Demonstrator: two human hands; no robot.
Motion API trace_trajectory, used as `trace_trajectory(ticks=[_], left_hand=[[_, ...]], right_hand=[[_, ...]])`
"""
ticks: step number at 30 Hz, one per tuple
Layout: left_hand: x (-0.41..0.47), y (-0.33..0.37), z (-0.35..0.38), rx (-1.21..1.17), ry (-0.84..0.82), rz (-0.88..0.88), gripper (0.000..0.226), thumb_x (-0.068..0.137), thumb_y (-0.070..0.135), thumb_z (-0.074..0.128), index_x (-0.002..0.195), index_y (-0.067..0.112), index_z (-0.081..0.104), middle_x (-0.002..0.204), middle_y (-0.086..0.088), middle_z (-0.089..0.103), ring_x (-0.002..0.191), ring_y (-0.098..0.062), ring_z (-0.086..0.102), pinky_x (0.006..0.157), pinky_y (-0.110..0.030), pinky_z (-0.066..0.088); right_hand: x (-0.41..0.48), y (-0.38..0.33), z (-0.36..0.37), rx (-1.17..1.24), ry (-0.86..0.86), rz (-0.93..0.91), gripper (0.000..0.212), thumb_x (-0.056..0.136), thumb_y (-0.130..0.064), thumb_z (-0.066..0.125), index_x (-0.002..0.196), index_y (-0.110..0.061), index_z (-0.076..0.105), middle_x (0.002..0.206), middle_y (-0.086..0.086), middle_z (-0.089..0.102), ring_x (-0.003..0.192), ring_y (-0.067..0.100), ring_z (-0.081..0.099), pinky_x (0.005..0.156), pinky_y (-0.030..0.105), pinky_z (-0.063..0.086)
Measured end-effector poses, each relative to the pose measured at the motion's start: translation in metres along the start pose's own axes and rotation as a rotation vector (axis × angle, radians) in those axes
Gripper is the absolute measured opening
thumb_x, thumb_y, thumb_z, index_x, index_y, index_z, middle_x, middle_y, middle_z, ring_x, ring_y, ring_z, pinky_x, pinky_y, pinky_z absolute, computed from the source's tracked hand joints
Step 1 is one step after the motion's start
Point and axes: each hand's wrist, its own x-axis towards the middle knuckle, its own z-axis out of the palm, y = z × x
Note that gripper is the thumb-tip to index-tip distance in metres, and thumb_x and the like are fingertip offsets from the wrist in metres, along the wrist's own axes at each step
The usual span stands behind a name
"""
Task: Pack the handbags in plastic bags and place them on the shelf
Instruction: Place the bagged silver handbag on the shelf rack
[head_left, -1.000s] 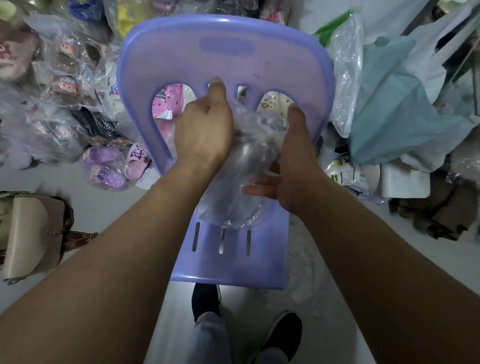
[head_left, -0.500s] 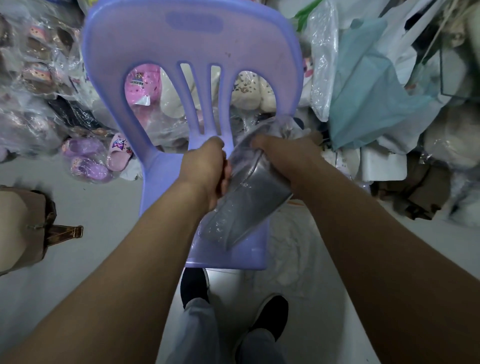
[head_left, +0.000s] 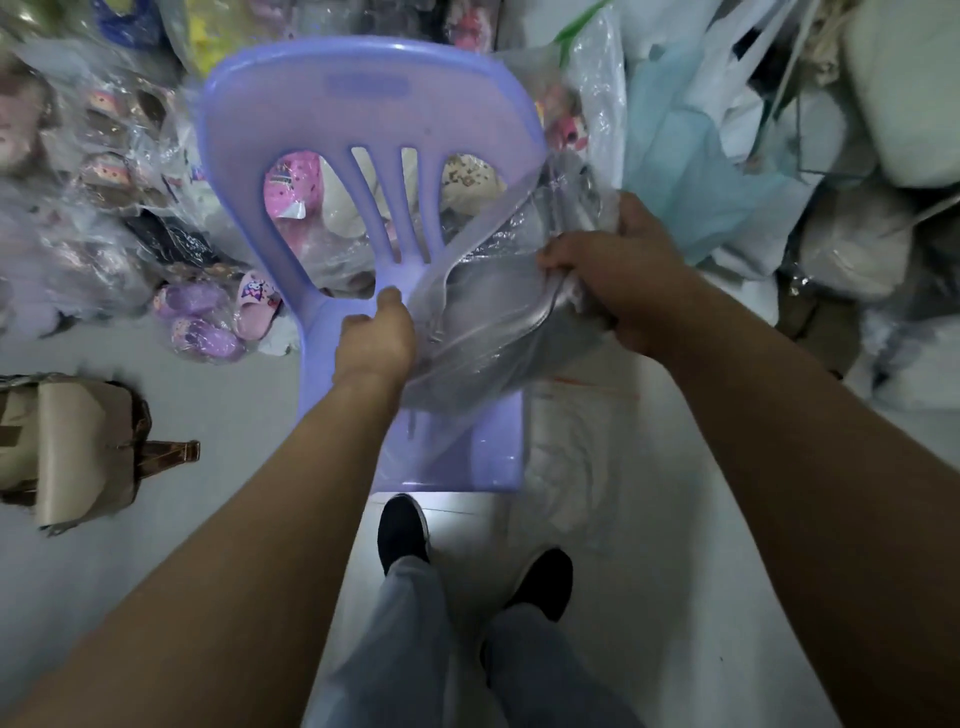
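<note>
A grey handbag inside a clear plastic bag (head_left: 488, 332) is held above the seat of a purple plastic chair (head_left: 363, 119). My left hand (head_left: 376, 338) grips the bag's left edge, fingers curled round the plastic. My right hand (head_left: 608, 275) grips the crumpled right end of the plastic bag, to the right of the chair back. A beige handbag with brown straps (head_left: 78, 447) lies unpacked on the floor at the far left.
Bagged slippers and shoes (head_left: 208, 322) are piled on the floor behind and left of the chair. Heaps of plastic bags and pale blue cloth (head_left: 691, 171) fill the right side. A flat clear plastic sheet (head_left: 576, 457) lies right of the chair. My feet stand below the seat.
My hands have spread apart: the right hand pulled its end of the bagged handbag out to the right, the left stayed low by the seat. The view tilted so more of the chair back shows.
</note>
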Motion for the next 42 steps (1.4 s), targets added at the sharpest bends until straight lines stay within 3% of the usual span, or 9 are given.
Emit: trace_trajectory(ticks=[5,9,13,19,24,27,32,37,42], left_hand=[[-0.083,0.065,-0.06,-0.298,0.056,0.127,0.103,0.069,0.087,0.035,0.139,0.015,0.054,0.136,-0.003,0.06,0.117,-0.028,0.057,0.1,-0.039,0.042],[-0.166,0.128,-0.103,-0.448,0.056,0.26,0.074,0.062,0.091,0.05,0.088,0.025,0.071,0.092,0.008,0.071,0.085,-0.016,0.067,0.078,-0.035,0.055],[-0.244,0.191,-0.136,-0.578,0.176,0.516,0.078,0.073,0.078,0.061,0.121,0.017,0.063,0.116,0.001,0.069,0.105,-0.022,0.064,0.093,-0.035,0.051],[-0.349,0.254,-0.167,-0.807,0.2,0.894,0.042,0.084,0.057,0.071,0.108,0.024,0.058,0.099,0.013,0.065,0.082,0.005,0.059,0.072,-0.007,0.045],[-0.403,0.29,-0.182,-0.829,0.172,1.112,0.036,0.085,0.052,0.071,0.104,0.026,0.055,0.093,0.021,0.059,0.078,0.008,0.057,0.077,-0.011,0.046],[-0.416,0.306,-0.184,-0.821,0.076,1.167,0.039,0.082,0.056,0.07,0.105,0.027,0.058,0.099,0.014,0.065,0.091,-0.005,0.064,0.084,-0.021,0.051],[-0.423,0.331,-0.173,-0.784,-0.144,1.142,0.047,0.078,0.061,0.072,0.107,0.026,0.061,0.104,0.008,0.068,0.09,-0.007,0.066,0.078,-0.025,0.051],[-0.431,0.355,-0.144,-0.706,-0.305,1.165,0.034,0.078,0.056,0.075,0.094,0.031,0.058,0.088,0.015,0.064,0.065,0.013,0.057,0.06,-0.007,0.042],[-0.441,0.365,-0.102,-0.648,-0.439,1.149,0.035,0.074,0.059,0.074,0.093,0.035,0.057,0.095,0.012,0.066,0.079,-0.002,0.063,0.074,-0.02,0.049]], right_hand=[[-0.056,-0.101,-0.053,0.138,-0.055,-0.125,0.067,0.064,-0.015,0.079,0.126,-0.028,0.058,0.065,0.0,0.068,0.052,0.026,0.06,0.054,0.034,0.048],[-0.112,-0.184,-0.092,0.227,-0.059,-0.291,0.065,0.066,-0.016,0.08,0.115,-0.045,0.048,0.103,-0.005,0.073,0.085,0.024,0.076,0.077,0.054,0.061],[-0.172,-0.25,-0.132,0.173,0.031,-0.447,0.074,0.067,-0.027,0.08,0.132,-0.035,0.046,0.114,0.002,0.07,0.09,0.017,0.075,0.08,0.043,0.062],[-0.241,-0.309,-0.18,0.189,0.143,-0.533,0.08,0.063,-0.046,0.087,0.133,-0.035,0.05,0.113,-0.012,0.074,0.097,0.013,0.075,0.073,0.035,0.06],[-0.272,-0.332,-0.197,0.301,0.404,-0.599,0.088,0.06,-0.045,0.082,0.133,-0.034,0.034,0.113,-0.01,0.065,0.084,0.007,0.074,0.069,0.033,0.061],[-0.287,-0.342,-0.206,0.394,0.409,-0.586,0.077,0.058,-0.049,0.071,0.128,-0.029,0.047,0.108,-0.004,0.068,0.081,0.013,0.073,0.061,0.032,0.055],[-0.305,-0.357,-0.217,0.34,0.539,-0.644,0.076,0.058,-0.069,0.083,0.12,-0.036,0.053,0.112,-0.01,0.072,0.088,0.007,0.075,0.076,0.034,0.061],[-0.315,-0.348,-0.236,0.35,0.711,-0.633,0.082,0.056,-0.065,0.088,0.124,-0.032,0.056,0.117,-0.007,0.073,0.1,0.016,0.074,0.093,0.042,0.058],[-0.324,-0.334,-0.263,0.39,0.783,-0.629,0.08,0.058,-0.056,0.091,0.124,-0.025,0.057,0.117,0.0,0.073,0.101,0.02,0.074,0.095,0.047,0.057]])
